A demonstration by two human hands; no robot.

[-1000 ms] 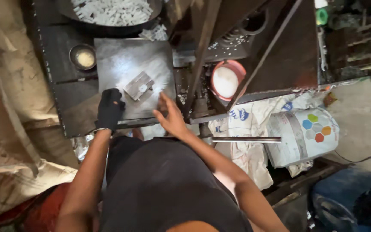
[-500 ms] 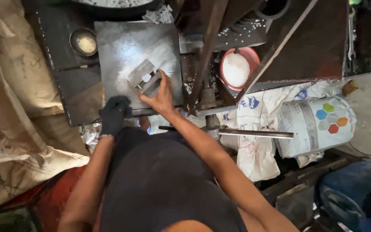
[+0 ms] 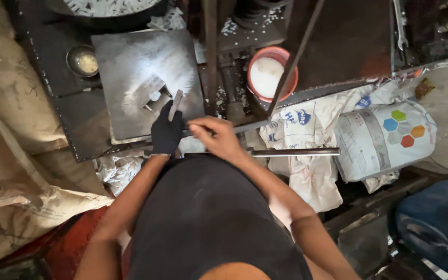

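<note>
The bare right hand (image 3: 214, 136) has pulled back off the steel plate (image 3: 130, 62) — fingers curled, contents unclear. The gloved left hand (image 3: 167, 130) now pinches the small metal strip (image 3: 177, 100) beside the fixture block (image 3: 150, 93).

Gloved left hand (image 3: 166, 132), bare right hand (image 3: 214, 136) side by side

Dark pan (image 3: 112, 13) of white pieces cut off by top edge; right hand (image 3: 216, 136) motion-blurred, its grip unreadable; small metal piece (image 3: 176, 102) partly hidden behind gloved left hand (image 3: 167, 132)
</note>
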